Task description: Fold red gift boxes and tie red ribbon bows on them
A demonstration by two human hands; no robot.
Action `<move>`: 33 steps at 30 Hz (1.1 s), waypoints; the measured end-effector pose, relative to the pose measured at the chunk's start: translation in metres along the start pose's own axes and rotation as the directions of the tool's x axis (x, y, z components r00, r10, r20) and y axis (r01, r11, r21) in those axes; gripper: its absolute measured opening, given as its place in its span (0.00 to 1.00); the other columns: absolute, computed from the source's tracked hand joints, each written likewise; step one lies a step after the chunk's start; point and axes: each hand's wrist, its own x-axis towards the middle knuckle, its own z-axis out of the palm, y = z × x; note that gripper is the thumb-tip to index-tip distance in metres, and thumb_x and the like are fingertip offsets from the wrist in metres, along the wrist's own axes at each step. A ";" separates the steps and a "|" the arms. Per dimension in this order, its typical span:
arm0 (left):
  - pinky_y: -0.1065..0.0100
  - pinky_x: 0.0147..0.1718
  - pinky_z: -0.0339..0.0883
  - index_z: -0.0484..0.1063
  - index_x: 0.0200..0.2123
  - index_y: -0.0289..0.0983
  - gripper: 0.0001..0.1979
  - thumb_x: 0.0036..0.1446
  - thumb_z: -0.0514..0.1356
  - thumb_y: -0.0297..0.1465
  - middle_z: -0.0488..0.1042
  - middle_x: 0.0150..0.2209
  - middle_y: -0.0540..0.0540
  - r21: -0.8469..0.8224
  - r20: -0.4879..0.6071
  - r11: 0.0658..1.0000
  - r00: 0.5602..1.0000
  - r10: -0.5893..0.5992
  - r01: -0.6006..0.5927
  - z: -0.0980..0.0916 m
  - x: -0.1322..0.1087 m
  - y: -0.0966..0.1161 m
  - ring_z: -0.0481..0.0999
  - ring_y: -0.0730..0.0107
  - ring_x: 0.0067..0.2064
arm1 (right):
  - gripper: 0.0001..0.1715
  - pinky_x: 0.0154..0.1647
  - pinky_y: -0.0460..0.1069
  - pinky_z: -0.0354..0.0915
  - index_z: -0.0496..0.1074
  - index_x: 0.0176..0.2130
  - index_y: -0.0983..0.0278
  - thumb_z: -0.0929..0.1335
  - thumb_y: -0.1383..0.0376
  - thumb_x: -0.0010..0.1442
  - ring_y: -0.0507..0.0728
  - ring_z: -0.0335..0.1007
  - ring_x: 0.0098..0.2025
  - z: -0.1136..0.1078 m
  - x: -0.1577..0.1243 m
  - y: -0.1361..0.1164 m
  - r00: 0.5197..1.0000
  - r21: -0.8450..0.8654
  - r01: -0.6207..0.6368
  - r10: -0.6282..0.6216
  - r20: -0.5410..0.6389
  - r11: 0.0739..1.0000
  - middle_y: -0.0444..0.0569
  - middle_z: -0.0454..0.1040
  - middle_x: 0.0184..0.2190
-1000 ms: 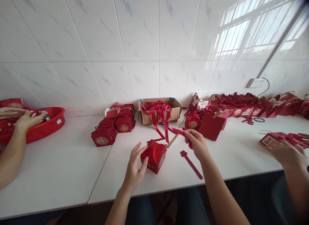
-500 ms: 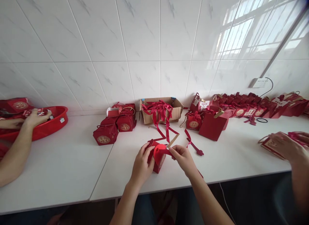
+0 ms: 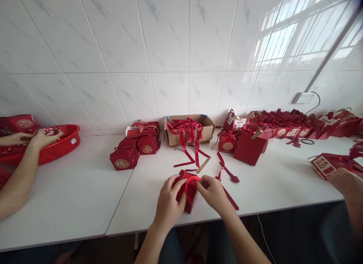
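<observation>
Curled around one side of a red gift box point(image 3: 189, 206) near the front edge of the white table point(image 3: 85, 199), the left hand point(image 3: 171, 198) holds it while the right hand point(image 3: 212, 192) pinches its curved flap point(image 3: 191, 187). Beyond them, red ribbons point(image 3: 185, 129) spill from a cardboard carton point(image 3: 209, 134).

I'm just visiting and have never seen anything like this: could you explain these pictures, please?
There's no machine here: a person works with two bare hands, seen from one camera worn on the head, looking forward and down. On the white table, the left hand holds a small red box; the right hand has its fingertips at the box's bright red flap, though whether they pinch it is hard to see. Behind are a cardboard box with red ribbons and groups of red boxes. The hands at the far left and far right belong to other people.
</observation>
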 end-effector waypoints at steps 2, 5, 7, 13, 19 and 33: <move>0.56 0.47 0.70 0.71 0.48 0.43 0.17 0.55 0.55 0.26 0.68 0.48 0.41 0.019 -0.003 1.000 1.000 0.007 -0.007 -0.002 0.002 0.001 0.71 0.57 0.50 | 0.13 0.21 0.46 0.52 0.61 0.20 0.61 0.65 0.61 0.53 0.51 0.57 0.20 -0.003 -0.003 -0.001 1.000 -0.073 0.001 -0.003 -0.018 0.997 0.41 0.65 0.17; 0.57 0.44 0.70 0.72 0.46 0.43 0.16 0.55 0.55 0.25 0.69 0.45 0.42 0.027 0.009 1.000 1.000 0.008 -0.008 -0.003 0.007 0.001 0.71 0.59 0.47 | 0.14 0.22 0.46 0.52 0.60 0.20 0.61 0.65 0.60 0.52 0.51 0.57 0.20 -0.007 -0.004 -0.001 0.999 -0.135 0.007 -0.014 -0.047 0.991 0.41 0.65 0.17; 0.58 0.43 0.70 0.73 0.45 0.42 0.15 0.55 0.55 0.25 0.69 0.43 0.42 0.025 0.006 1.000 1.000 0.008 -0.008 -0.004 0.010 0.000 0.71 0.60 0.45 | 0.14 0.22 0.46 0.54 0.60 0.20 0.61 0.65 0.60 0.53 0.52 0.58 0.21 -0.007 -0.005 -0.001 0.999 -0.132 0.030 -0.036 -0.040 0.991 0.42 0.65 0.17; 0.60 0.38 0.70 0.75 0.38 0.42 0.11 0.54 0.56 0.25 0.69 0.37 0.44 0.033 -0.054 0.999 0.999 -0.001 0.003 -0.001 0.016 -0.001 0.71 0.63 0.39 | 0.13 0.26 0.47 0.58 0.65 0.22 0.61 0.64 0.60 0.56 0.54 0.63 0.23 -0.003 -0.007 -0.004 0.997 -0.084 0.077 -0.078 -0.007 0.993 0.45 0.70 0.20; 0.64 0.36 0.70 0.75 0.34 0.40 0.08 0.56 0.56 0.27 0.69 0.36 0.45 0.044 -0.099 0.999 0.995 -0.004 0.009 0.000 0.019 0.001 0.72 0.65 0.38 | 0.14 0.29 0.48 0.62 0.67 0.24 0.61 0.64 0.59 0.58 0.55 0.67 0.25 -0.004 -0.007 -0.001 0.997 -0.099 0.082 -0.082 0.003 0.992 0.46 0.72 0.21; 0.67 0.38 0.70 0.73 0.35 0.41 0.06 0.58 0.56 0.29 0.71 0.35 0.47 -0.119 -0.291 0.987 0.954 0.069 -0.108 -0.024 0.038 0.016 0.74 0.68 0.39 | 0.11 0.46 0.52 0.66 0.74 0.40 0.61 0.64 0.61 0.62 0.57 0.70 0.43 0.000 0.009 -0.025 0.926 0.189 0.369 -0.376 0.005 0.910 0.51 0.73 0.39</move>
